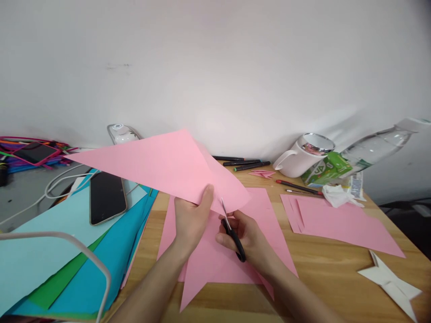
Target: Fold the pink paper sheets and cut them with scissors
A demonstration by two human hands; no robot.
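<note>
A large folded pink paper [158, 166] is held up above the table, its long point toward the left. My left hand [192, 217] pinches its lower edge, thumb on top and fingers underneath. In my right hand [247, 233] are black-handled scissors [234, 240], fingers closed round the handles. The blades point up and away, at the paper's lower edge just right of my left thumb. Below both hands, more pink sheets [269, 220] lie on the wooden table, with pointed pieces sticking out toward me.
Coloured sheets [27, 255] and a phone [107, 197] lie at left, beneath a white cable. Markers [252, 166], a mug [298, 159], a green box [328, 169] and a bottle [377, 146] stand or lie along the back. Pink strips [340, 224] and a folded white paper [390, 280] are at right.
</note>
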